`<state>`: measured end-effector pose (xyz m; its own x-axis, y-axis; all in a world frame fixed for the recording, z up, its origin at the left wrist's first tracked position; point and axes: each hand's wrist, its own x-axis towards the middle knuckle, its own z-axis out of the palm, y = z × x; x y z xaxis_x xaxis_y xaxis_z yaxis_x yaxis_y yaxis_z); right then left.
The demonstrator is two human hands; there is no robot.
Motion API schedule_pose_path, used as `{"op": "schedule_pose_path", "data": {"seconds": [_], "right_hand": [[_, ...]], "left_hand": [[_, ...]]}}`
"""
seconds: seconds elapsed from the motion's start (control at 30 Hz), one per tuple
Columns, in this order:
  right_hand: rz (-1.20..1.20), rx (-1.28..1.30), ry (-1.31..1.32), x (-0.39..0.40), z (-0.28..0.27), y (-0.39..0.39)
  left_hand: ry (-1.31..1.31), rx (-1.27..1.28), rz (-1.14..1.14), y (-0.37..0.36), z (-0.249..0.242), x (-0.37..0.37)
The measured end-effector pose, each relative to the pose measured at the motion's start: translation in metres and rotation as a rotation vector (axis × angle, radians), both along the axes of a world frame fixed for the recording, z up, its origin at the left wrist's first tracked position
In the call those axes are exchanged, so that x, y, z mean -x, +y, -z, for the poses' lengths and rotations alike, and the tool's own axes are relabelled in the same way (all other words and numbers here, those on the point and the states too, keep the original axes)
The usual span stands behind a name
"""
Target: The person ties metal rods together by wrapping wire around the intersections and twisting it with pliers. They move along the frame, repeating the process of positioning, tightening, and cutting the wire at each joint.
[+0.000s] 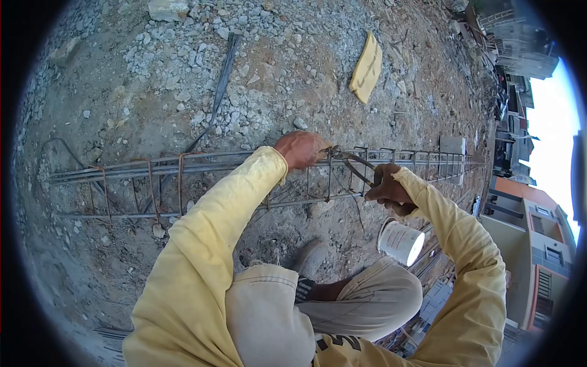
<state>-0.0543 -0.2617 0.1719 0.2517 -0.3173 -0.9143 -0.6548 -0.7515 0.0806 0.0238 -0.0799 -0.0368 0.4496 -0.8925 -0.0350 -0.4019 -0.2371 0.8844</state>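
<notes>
A long rebar cage [269,203] of straight steel bars and bent stirrups runs across the view above the ground. My right hand [391,189] is wrapped round the handles of pincers [358,168]. The pincers' jaws are at the upper bars, by a stirrup. My left hand [302,150] is at the same joint, its fingers pinched close beside the jaws. What lies between those fingers is too small and covered to make out.
A white bucket [400,240] lies tipped beside my knee. Beyond the cage, a yellow piece with dark markings [367,68] and a dark strip [225,76] lie on stony ground. A grey block [452,147] touches the cage further along. Buildings [532,244] stand at the right.
</notes>
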Motion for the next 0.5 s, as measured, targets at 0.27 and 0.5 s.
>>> {"op": "schedule_pose_path", "data": {"seconds": [0.27, 0.5], "right_hand": [[-0.174, -0.052, -0.028, -0.013, 0.003, -0.024], [-0.731, 0.25, -0.045, -0.021, -0.016, 0.03]], "left_hand": [[-0.024, -0.015, -0.024, 0.004, -0.001, 0.0], [-0.004, -0.005, -0.023, 0.001, 0.008, 0.0]]}}
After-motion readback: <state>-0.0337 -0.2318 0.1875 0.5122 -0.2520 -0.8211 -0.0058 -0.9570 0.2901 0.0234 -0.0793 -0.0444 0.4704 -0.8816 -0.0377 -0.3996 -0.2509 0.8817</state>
